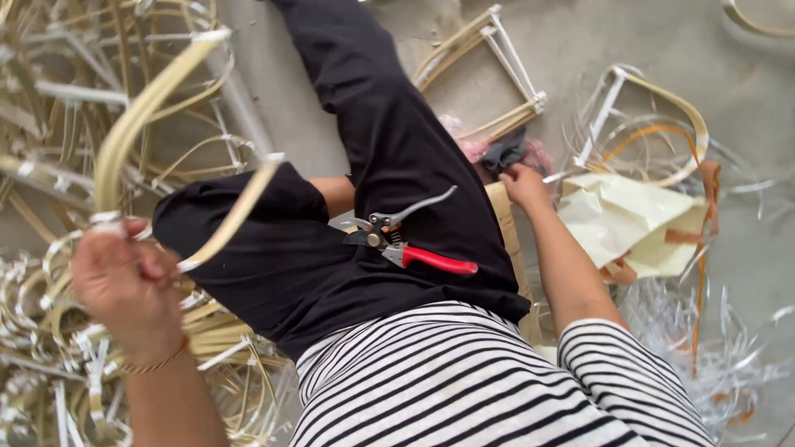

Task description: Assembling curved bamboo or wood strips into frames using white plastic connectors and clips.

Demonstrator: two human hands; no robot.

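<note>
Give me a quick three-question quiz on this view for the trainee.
1. True or false: the pruning shears with red handles lie on the person's lap.
2. What does the left hand hold? A) a bent cane strip B) a hammer C) a cup
3. Which hand reaches toward the cream bag on the floor?

Key: 1 true. 2 A, the cane strip. 3 The right hand.
</note>
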